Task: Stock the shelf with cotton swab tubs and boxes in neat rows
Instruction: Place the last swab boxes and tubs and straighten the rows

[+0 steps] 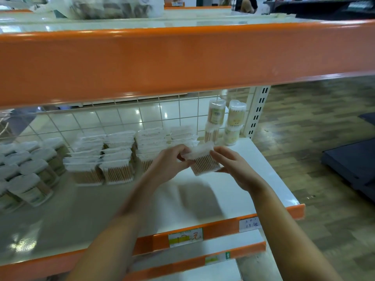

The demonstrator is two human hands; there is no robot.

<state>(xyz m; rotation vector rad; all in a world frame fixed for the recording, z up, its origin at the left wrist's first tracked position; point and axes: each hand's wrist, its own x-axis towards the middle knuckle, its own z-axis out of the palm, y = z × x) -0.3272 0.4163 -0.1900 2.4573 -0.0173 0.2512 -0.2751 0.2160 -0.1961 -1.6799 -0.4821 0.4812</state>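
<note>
held item: one clear cotton swab box (204, 162), wooden sticks visible through the side, carried above the shelf (261, 169), not yet set down
left hand (172, 160): fingers curled onto the box's left end, pinching it
right hand (233, 162): fingers and thumb curled loosely round the box's right end and underside; grip looks light, motion blur, can't call exactly which fingers touch
tilt: box is canted, top leaning toward the shelf's back edge, long axis running roughly left-right between the two hands
box rows (113, 157): swab boxes in rows, mid shelf toward the back edge, standing upright; the rightmost stack is just behind the hands
tubs (34, 175): round white-lidded tubs bunched at the shelf's left end
tall tubs (225, 122): two stacks of clear tubs at the back right corner, against the wire grid
open slot: bare shelf on the right, running from the rows forward to the front edge, directly under the held box
key relation: the rightmost row sits behind and slightly left of the box; both hands equally near, left hand is on the row side
next move, my read: level the box, keep its long axis parallel to the rows, lower in front of the rightmost stack
risk: light plastic, neighbours could topple if nudged
</note>
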